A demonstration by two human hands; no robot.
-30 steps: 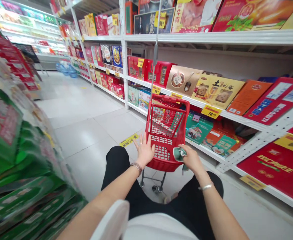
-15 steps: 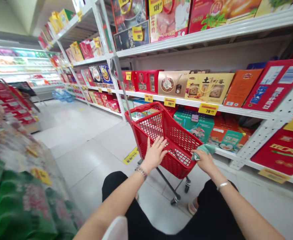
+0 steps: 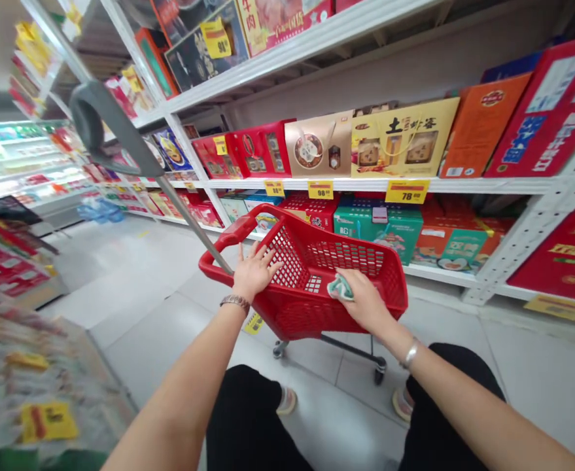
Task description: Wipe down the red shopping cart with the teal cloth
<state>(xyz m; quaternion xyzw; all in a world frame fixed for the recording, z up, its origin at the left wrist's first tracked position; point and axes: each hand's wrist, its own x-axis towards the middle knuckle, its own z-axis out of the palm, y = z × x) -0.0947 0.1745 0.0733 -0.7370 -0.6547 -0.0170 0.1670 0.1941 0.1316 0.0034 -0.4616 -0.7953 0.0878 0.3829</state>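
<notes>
A red plastic shopping basket cart (image 3: 287, 320) stands in front of me, tilted, on a wheeled grey frame. Its long metal pole with a grey loop handle (image 3: 120, 134) leans up to the left. With fingers spread, my left hand (image 3: 254, 269) rests at the near rim, close to the foot of the pole. My right hand (image 3: 363, 299) grips a green and white cloth (image 3: 340, 288) over the near rim, towards the right half of the cart. Inside, the cart's latticed walls and floor show, with no goods visible.
Shelves (image 3: 493, 186) of boxed goods run along the far side, with a green box (image 3: 378, 229) low behind the cart. A display with a yellow price tag (image 3: 49, 422) borders the left. My knees flank the cart. Pale floor tiles (image 3: 154, 320) lie beneath.
The cart has turned, its pole swinging left and nearer to me. My right hand has moved left with the cloth from the right end to the near rim. My left hand has shifted left.
</notes>
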